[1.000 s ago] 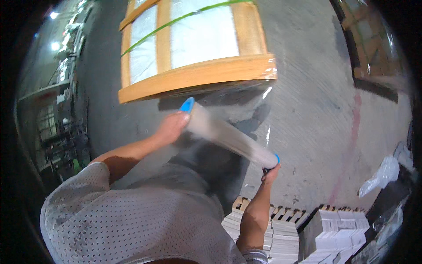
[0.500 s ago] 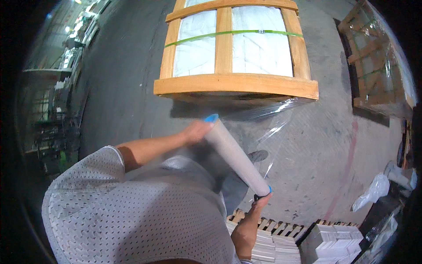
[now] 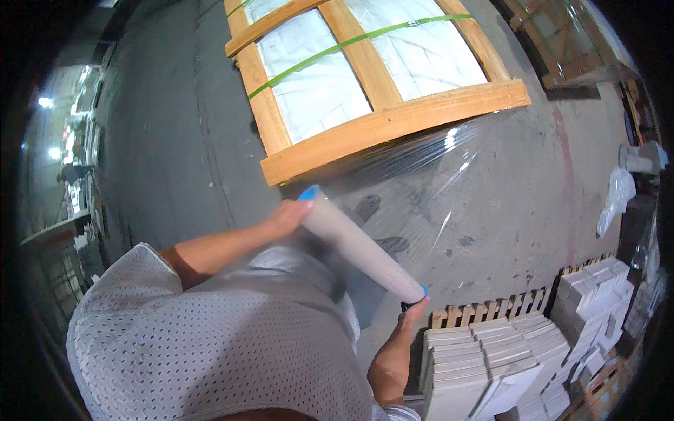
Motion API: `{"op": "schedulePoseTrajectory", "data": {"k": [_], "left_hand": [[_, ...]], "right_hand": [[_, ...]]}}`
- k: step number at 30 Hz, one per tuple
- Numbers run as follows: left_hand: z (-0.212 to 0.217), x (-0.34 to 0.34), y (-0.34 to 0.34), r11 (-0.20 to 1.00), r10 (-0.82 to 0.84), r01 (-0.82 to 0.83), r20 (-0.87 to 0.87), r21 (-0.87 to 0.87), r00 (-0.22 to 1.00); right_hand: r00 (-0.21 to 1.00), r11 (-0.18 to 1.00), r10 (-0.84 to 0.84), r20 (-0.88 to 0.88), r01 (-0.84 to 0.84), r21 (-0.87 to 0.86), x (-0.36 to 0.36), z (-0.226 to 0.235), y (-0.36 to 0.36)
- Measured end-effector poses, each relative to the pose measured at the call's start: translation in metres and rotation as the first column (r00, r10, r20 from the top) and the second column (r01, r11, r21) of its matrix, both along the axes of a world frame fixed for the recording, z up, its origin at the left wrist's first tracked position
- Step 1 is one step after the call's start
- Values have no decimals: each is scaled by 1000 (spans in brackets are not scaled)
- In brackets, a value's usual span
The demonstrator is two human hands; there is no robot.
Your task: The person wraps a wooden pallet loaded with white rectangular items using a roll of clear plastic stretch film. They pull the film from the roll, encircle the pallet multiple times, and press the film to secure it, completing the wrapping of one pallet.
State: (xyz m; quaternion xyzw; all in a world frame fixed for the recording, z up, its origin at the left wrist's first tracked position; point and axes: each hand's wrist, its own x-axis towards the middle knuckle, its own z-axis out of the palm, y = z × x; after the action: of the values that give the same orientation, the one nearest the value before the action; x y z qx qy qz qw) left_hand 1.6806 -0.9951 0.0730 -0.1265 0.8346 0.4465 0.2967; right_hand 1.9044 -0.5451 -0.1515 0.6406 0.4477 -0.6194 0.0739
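Note:
A long roll of clear stretch film (image 3: 361, 249) slants in front of my body, with blue at both ends. My left hand (image 3: 289, 216) is closed round its upper left end, and my right hand (image 3: 414, 309) grips the lower right end. From the roll a sheet of clear film (image 3: 439, 175) runs taut up to the crate's near right corner. The crate (image 3: 397, 130) has a yellowish wooden frame round white-wrapped contents, with a green strap across the top. My left hand is a little below the crate's near left corner, apart from it.
Stacks of flat white boxes (image 3: 491, 361) stand on wooden pallets at the lower right. Another film-wrapped crate (image 3: 569, 42) is at the far right. A crumpled plastic bag (image 3: 616, 200) hangs by the right edge. Racks and bright lights line the left.
My body has turned, so the crate now appears tilted and nearer on the left. Both hands still hold the roll, and more of the box stacks shows at the lower right.

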Motion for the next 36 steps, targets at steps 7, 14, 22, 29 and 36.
{"op": "schedulePoseTrajectory", "data": {"k": [7,14,22,29,36], "left_hand": [[15,37,-78,963,-243,254,115,-94,963],[14,68,-146,946,-283,283,23,-156,959],[-9,58,-229,904,-391,387,18,-184,920],[-23,5,-282,836,-497,487,29,-251,867],[-38,-93,-344,264,-958,883,4,-388,288]], "right_hand": [[998,997,-70,7,70,-31,69,-14,-106],[979,978,-188,-77,180,-102,122,-60,-222],[975,963,-221,13,220,-156,126,-88,-334],[904,894,-427,26,426,-137,107,-147,-462],[855,819,-509,105,518,-247,64,-169,-584]]}}
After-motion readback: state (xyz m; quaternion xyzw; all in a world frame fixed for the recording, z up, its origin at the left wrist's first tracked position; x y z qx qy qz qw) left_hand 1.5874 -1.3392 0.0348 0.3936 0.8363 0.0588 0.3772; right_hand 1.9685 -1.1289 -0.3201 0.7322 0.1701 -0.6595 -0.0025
